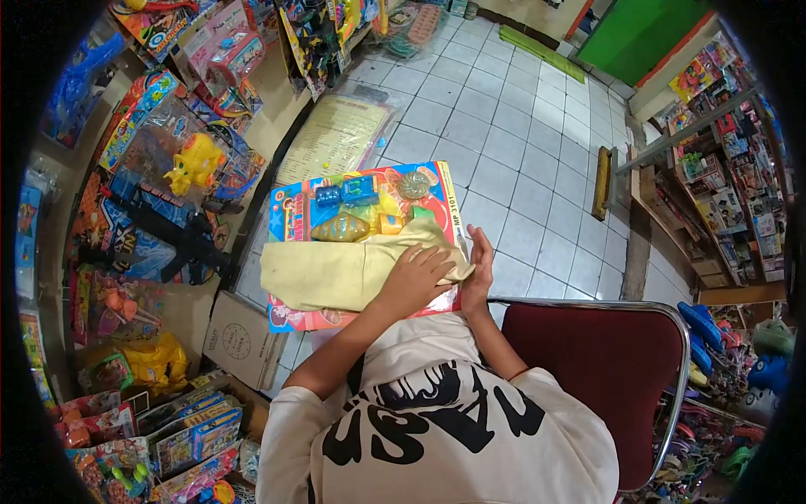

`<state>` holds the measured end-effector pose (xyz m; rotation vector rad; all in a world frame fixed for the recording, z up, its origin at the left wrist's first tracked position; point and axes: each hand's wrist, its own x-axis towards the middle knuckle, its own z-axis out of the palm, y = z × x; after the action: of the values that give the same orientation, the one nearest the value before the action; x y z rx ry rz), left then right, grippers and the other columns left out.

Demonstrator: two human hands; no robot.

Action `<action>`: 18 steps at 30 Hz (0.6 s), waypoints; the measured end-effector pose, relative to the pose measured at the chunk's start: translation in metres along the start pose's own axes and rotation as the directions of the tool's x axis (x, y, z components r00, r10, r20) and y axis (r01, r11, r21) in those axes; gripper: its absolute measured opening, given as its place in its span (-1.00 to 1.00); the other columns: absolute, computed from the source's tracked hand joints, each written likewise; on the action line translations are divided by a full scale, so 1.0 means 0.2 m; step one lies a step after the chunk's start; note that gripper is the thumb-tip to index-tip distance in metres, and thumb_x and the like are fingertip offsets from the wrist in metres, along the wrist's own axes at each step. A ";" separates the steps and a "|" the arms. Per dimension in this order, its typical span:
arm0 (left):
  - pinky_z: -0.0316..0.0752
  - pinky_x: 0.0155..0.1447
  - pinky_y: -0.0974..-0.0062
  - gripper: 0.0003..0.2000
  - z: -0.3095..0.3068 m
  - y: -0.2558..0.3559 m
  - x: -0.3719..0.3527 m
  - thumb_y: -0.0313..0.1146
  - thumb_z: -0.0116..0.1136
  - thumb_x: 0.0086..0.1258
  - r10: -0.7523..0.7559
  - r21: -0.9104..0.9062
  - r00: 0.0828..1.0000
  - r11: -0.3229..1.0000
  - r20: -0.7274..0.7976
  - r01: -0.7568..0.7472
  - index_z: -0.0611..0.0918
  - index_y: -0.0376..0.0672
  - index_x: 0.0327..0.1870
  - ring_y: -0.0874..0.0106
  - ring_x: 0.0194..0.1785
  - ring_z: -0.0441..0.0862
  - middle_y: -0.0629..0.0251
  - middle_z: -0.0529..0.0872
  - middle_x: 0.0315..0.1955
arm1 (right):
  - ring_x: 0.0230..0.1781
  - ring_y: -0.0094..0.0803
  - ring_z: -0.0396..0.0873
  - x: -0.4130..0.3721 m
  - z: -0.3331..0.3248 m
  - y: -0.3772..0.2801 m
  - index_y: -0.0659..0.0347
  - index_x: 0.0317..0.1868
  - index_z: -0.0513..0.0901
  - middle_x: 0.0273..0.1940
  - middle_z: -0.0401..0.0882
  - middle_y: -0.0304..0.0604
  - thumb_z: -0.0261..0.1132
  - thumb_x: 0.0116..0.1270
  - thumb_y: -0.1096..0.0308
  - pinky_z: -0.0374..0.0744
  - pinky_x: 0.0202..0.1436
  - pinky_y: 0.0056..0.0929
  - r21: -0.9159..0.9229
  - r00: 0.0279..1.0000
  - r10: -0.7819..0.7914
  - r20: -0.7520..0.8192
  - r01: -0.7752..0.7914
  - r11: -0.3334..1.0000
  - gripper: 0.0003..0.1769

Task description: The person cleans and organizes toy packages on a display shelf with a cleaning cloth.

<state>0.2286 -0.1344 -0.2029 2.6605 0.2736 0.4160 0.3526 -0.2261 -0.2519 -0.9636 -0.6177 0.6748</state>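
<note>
Nearest to the camera is a white shirt (470, 445) w/ black letters, worn by the person, just below the toy card (278, 220). Across the lower half of this card lies a pale-yellow cloth (315, 277), its long axis L to R, approx. parallel w/ the card's lower edge. L hand (417, 275) is nearer to it: palm down on the cloth's R part, fingers flat and spread, not clamped; most of the cloth's length lies leftward from this hand. R hand (477, 273) is raised at the card's R edge, fingers extended; b/c of the angle, one cannot tell if the palm presses on it.

On the card, above the cloth, are plastic toys, incl. a blue toy (359, 191). To the card's lower L is a cardboard box (243, 340), contents not visible; farther below, flat toy pkgs (201, 437) stand in another box (259, 410).
</note>
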 end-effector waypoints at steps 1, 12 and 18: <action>0.27 0.28 0.21 -0.62 -0.01 -0.01 0.00 -0.07 0.10 0.31 0.022 0.010 1.000 1.000 0.011 -0.022 0.59 -0.18 -0.02 0.27 0.19 0.45 0.24 0.57 0.08 | 0.48 -0.24 -0.02 0.00 0.00 0.00 0.28 0.41 0.07 0.39 0.12 0.06 -0.16 0.34 -0.26 -0.14 0.52 -0.23 -0.011 1.000 -0.002 -0.013 0.002 1.000 -0.14; 0.23 0.32 0.30 -0.69 -0.09 -0.10 -0.05 -0.08 0.09 0.31 0.222 -0.101 0.971 0.972 0.084 -0.213 0.64 0.00 -0.02 0.40 0.23 0.43 0.43 0.60 0.08 | 0.48 -0.25 -0.02 -0.02 0.02 -0.01 0.27 0.40 0.09 0.39 0.12 0.05 -0.16 0.35 -0.28 -0.15 0.51 -0.25 -0.132 0.998 0.001 -0.067 -0.009 0.991 -0.14; 0.17 0.39 0.30 -0.72 -0.21 -0.11 -0.23 -0.12 0.16 0.25 0.284 -0.053 0.940 0.959 0.189 -0.279 0.64 0.07 -0.04 0.48 0.26 0.40 0.48 0.53 0.16 | 0.48 -0.26 -0.02 -0.01 0.01 -0.02 0.27 0.40 0.10 0.40 0.12 0.04 -0.16 0.36 -0.28 -0.15 0.51 -0.27 -0.163 0.997 -0.001 -0.075 -0.011 0.986 -0.14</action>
<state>0.1688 -0.1098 -0.1886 2.6959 -0.1753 0.2385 0.3505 -0.2280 -0.2468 -1.1385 -0.6118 0.5967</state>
